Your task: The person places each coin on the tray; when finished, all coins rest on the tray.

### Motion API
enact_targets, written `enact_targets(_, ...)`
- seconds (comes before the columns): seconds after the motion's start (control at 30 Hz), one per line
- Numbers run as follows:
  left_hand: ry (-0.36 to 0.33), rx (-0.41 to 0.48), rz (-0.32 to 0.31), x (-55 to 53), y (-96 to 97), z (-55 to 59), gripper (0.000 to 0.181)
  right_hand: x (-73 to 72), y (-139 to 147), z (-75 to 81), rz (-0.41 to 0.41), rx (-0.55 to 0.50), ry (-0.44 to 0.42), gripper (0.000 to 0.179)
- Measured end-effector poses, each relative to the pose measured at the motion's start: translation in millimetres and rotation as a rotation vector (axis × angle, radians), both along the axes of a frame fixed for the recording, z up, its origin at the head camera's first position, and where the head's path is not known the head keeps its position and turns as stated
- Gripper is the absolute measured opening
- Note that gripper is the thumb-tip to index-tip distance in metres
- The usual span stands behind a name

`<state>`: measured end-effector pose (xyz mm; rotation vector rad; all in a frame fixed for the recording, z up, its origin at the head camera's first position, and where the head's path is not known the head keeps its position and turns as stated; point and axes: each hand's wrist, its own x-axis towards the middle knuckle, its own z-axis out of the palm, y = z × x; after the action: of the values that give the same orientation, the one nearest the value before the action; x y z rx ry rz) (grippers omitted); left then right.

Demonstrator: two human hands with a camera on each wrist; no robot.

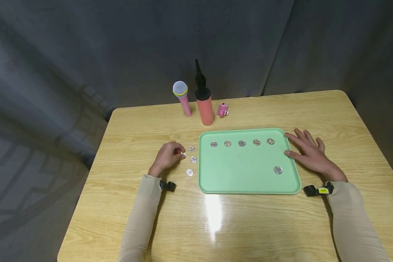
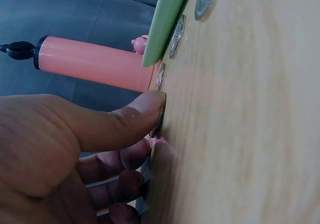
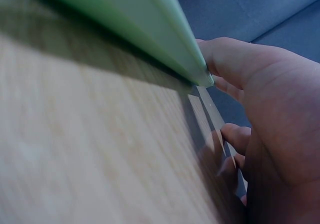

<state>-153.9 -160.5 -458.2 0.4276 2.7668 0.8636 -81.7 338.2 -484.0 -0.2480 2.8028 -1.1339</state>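
Note:
My left hand (image 1: 168,156) is on the table to the left of the green tray (image 1: 239,174), its thumb and index finger pinching a silver coin (image 1: 183,154). In the left wrist view the thumb covers part of that coin (image 2: 159,124), which is near the tabletop. Three more coins lie between this hand and the tray, one of them a bit nearer the front (image 1: 189,172). On the tray, several coins form a row along the far side, and a single coin (image 1: 278,170) lies toward the right. My right hand (image 1: 311,155) spreads its fingers at the tray's right rim, holding no coin.
Behind the tray stand a pink toy microphone (image 1: 185,103), a coral hand pump (image 1: 205,111) with a black nozzle, and a small pink figure (image 1: 222,110). A dark curtain (image 1: 150,51) hangs behind the wooden table (image 1: 249,225).

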Motion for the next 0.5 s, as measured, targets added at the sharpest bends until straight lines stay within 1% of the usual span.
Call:
enact_targets(0.13, -0.002, 0.008, 0.015, 0.3, 0.5, 0.7, 0.014, -0.1, -0.1, -0.1, 0.001, 0.001, -0.001, 0.069)
enact_targets(0.23, -0.007, 0.035, 0.030, -0.4, 0.4, 0.0, 0.013, -0.2, 0.3, 0.5, 0.000, 0.001, -0.001, 0.069)
enact_targets(0.4, -0.040, 0.096, 0.068, -0.3, -0.6, -1.3, 0.013, -0.4, 0.6, 0.4, 0.001, 0.005, -0.004, 0.069)
enact_targets(0.5, -0.044, 0.127, 0.085, -0.1, -1.5, -0.8, 0.012, -0.1, 0.4, 0.3, 0.000, 0.006, -0.005, 0.069)
